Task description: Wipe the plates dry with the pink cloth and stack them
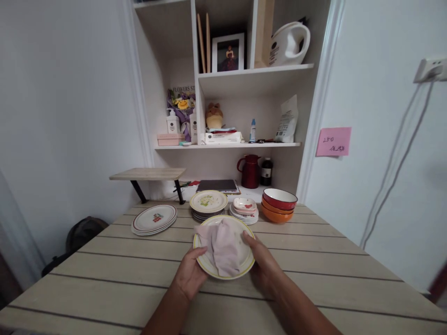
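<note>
Both my hands grip a cream plate [246,258] with a yellow rim, tilted toward me over the near middle of the table. My left hand [191,274] has its thumb on the plate's left edge, its other fingers partly hidden underneath. On the right edge, my right hand [263,260] presses its thumb on the plate's face, with the fingers hidden behind. A crumpled pale pink cloth [223,249] lies on the plate. Just behind stands a stack of plates [208,202], its top one showing a green pattern.
White plates with a red rim [154,218] are stacked at left. Small dishes [244,204] on saucers and a stack of red and orange bowls [279,204] stand at right. A small raised shelf [148,174], a red jug [250,171] and a dark bottle [266,172] are behind.
</note>
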`<state>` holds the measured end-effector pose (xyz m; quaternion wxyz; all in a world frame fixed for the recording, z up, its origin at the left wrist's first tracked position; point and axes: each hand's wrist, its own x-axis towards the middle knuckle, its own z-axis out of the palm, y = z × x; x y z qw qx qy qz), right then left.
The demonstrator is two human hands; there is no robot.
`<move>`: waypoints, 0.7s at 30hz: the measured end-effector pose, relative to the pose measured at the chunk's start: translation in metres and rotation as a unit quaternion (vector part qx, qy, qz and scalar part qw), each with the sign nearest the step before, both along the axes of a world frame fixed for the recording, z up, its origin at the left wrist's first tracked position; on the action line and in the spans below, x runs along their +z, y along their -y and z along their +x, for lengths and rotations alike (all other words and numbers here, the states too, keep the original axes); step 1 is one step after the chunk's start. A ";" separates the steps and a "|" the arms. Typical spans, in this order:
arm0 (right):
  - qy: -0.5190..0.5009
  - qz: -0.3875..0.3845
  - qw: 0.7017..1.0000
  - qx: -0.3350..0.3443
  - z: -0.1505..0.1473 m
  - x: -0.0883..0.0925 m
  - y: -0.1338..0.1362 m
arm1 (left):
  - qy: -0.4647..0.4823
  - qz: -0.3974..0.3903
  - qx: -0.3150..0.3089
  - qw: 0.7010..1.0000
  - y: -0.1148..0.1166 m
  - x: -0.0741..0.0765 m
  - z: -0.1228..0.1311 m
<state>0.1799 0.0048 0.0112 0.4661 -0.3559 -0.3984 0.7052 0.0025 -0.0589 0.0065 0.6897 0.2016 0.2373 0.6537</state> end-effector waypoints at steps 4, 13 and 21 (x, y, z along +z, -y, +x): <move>0.239 0.328 0.888 -0.218 0.013 0.013 -0.003 | 0.001 0.001 0.020 1.000 0.000 0.000 0.001; 0.434 0.507 0.745 -0.009 0.005 0.027 0.035 | -0.023 0.058 -0.048 0.997 0.002 0.002 0.008; 0.498 0.475 0.722 0.079 -0.007 0.018 0.041 | -0.083 0.023 -0.078 0.993 0.004 -0.004 0.016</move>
